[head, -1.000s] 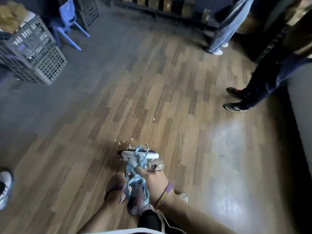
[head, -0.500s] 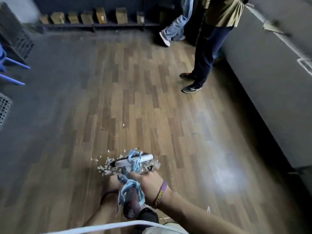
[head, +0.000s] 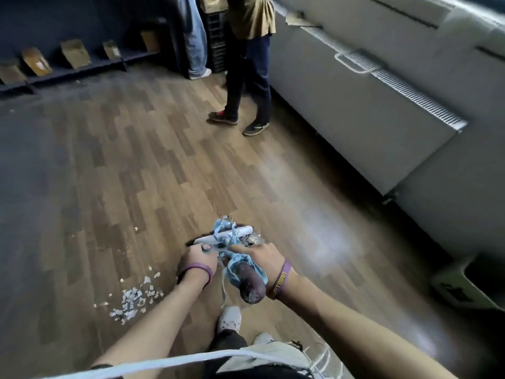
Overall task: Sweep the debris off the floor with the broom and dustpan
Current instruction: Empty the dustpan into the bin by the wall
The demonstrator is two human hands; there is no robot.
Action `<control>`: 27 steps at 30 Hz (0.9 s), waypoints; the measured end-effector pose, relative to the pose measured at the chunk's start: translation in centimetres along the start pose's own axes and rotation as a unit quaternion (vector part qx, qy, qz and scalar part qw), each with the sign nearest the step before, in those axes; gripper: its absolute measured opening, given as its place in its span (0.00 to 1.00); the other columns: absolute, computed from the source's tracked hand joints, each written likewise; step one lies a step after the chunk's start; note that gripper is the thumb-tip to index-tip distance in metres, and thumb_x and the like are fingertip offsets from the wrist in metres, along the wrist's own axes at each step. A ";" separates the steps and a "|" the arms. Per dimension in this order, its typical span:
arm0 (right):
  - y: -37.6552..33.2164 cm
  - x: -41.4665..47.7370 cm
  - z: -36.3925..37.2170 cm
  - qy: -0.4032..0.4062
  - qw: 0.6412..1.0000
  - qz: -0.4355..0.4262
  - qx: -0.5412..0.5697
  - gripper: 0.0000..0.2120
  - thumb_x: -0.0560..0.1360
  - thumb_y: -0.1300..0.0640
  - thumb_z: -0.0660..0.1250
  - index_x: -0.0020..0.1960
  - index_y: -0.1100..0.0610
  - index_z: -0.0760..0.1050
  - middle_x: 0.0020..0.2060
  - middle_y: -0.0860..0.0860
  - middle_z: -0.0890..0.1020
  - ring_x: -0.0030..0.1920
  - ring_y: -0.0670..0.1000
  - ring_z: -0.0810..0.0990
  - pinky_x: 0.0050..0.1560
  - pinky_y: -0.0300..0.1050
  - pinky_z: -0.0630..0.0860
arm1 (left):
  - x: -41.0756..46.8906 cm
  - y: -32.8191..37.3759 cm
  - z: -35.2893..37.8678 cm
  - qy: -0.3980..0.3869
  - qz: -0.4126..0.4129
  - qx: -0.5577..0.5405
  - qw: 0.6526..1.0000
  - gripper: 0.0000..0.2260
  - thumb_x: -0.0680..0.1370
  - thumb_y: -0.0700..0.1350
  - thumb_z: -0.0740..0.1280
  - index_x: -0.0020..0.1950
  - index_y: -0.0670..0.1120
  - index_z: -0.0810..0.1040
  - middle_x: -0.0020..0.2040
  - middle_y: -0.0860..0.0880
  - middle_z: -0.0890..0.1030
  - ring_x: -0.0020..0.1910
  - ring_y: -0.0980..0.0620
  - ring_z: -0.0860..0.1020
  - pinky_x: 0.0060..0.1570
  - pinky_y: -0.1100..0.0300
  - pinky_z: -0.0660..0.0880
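sweeping is the step in hand, at the gathering stage. the broom (head: pixel 241 269) is seen almost end-on, its dark handle tip pointing up at the camera and the shaft bound in pale blue strips. the broom head (head: pixel 232 234), a white bar tangled with the same strips, sits low over the floor (head: pixel 136 160) just ahead of the hands.

left hand (head: pixel 195 259): fingers curled round the lower shaft, thumb lying on top. right hand (head: pixel 263 257): closed on the shaft from the other side, just beside the left. only its back shows, so the finger wrap is judged, not seen.

debris (head: pixel 134 299): a loose heap of white paper scraps to the left of the person's forearm, behind and apart from the broom head. a few stray scraps (head: pixel 135 228) lie further forward. the person's own shoe (head: pixel 230 318) stands between heap and handle.

dustpan: cannot be made out in this view.

judgement: the heap is formed but not collected, so the task is perhaps half done. the next move calls for bringing the head back round to the left, drawing in the strays, and setting a dustpan against the heap. two bystanders (head: pixel 246 77) stand well apart beside a grey cabinet (head: pixel 355 110) and pose no obstruction.
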State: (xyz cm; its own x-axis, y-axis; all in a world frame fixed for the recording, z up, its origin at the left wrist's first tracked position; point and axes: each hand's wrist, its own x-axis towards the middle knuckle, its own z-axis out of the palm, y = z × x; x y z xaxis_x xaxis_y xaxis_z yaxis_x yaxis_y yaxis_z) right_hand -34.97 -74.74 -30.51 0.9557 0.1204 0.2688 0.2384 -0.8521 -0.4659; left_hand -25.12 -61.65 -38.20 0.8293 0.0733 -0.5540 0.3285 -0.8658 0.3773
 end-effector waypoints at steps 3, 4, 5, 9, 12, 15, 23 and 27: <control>2.8 -3.1 -3.0 0.028 0.998 0.029 -0.042 0.12 0.65 0.47 0.59 0.40 0.51 0.78 0.25 0.45 0.77 0.23 0.48 0.74 0.29 0.33 0.50 | -1.4 4.9 2.7 -0.011 0.043 0.026 0.999 0.14 0.75 0.49 0.63 0.55 0.44 0.80 0.57 0.41 0.80 0.54 0.41 0.78 0.54 0.55 0.74; 3.9 -4.0 -3.5 0.043 0.997 0.049 -0.048 0.08 0.65 0.48 0.62 0.40 0.50 0.76 0.25 0.44 0.76 0.23 0.47 0.74 0.30 0.33 0.50 | -2.0 6.5 3.7 -0.019 0.057 0.036 0.998 0.14 0.75 0.49 0.62 0.55 0.44 0.80 0.57 0.41 0.81 0.54 0.40 0.78 0.53 0.55 0.74; 5.1 -4.8 -4.1 0.054 0.994 0.076 -0.055 0.07 0.64 0.49 0.67 0.41 0.49 0.73 0.25 0.44 0.76 0.22 0.47 0.74 0.29 0.32 0.50 | -2.6 8.2 4.7 -0.029 0.071 0.046 0.996 0.15 0.75 0.50 0.62 0.55 0.44 0.80 0.57 0.41 0.81 0.54 0.40 0.78 0.52 0.56 0.73; 9.2 -8.8 -6.6 0.070 0.980 0.186 -0.022 0.15 0.68 0.51 0.72 0.47 0.47 0.66 0.29 0.49 0.79 0.27 0.53 0.78 0.31 0.34 0.59 | -4.7 14.8 8.9 -0.059 0.131 0.093 0.985 0.15 0.75 0.49 0.61 0.56 0.45 0.80 0.57 0.42 0.81 0.55 0.40 0.78 0.52 0.56 0.73; 12.2 -11.5 -8.7 0.101 0.962 0.244 -0.064 0.21 0.66 0.51 0.76 0.48 0.46 0.66 0.28 0.48 0.79 0.26 0.52 0.77 0.28 0.33 0.62 | -6.0 19.4 12.1 -0.080 0.184 0.120 0.972 0.13 0.74 0.48 0.62 0.55 0.47 0.80 0.56 0.42 0.81 0.54 0.41 0.78 0.52 0.56 0.73; 15.1 -13.8 -10.8 0.142 0.939 0.300 -0.088 0.21 0.62 0.51 0.79 0.47 0.47 0.69 0.25 0.46 0.76 0.23 0.51 0.73 0.22 0.34 0.67 | -7.2 23.8 15.8 -0.110 0.232 0.148 0.955 0.13 0.73 0.46 0.61 0.53 0.47 0.81 0.54 0.42 0.82 0.51 0.41 0.79 0.51 0.56 0.75; 22.7 -18.1 -17.0 0.218 0.876 0.413 -0.118 0.14 0.64 0.52 0.78 0.39 0.50 0.73 0.23 0.46 0.73 0.22 0.49 0.68 0.22 0.33 0.61 | -10.0 35.6 25.8 -0.179 0.338 0.195 0.903 0.12 0.67 0.46 0.59 0.44 0.48 0.81 0.45 0.44 0.83 0.45 0.41 0.80 0.48 0.50 0.80; 25.9 -20.4 -20.0 0.234 0.842 0.458 -0.166 0.10 0.64 0.52 0.78 0.41 0.49 0.78 0.24 0.46 0.76 0.24 0.47 0.75 0.21 0.38 0.71 | -13.8 41.0 28.2 -0.194 0.417 0.220 0.860 0.12 0.72 0.45 0.59 0.47 0.49 0.81 0.46 0.46 0.83 0.46 0.42 0.80 0.49 0.52 0.79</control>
State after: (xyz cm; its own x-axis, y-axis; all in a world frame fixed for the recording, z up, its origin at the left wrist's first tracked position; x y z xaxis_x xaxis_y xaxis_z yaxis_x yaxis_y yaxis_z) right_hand -51.72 -109.44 -31.16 0.5212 -0.8114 0.2645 -0.6960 -0.5835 -0.4185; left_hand -35.89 -112.15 -36.01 0.4526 -0.7615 -0.4639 -0.5819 -0.6465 0.4934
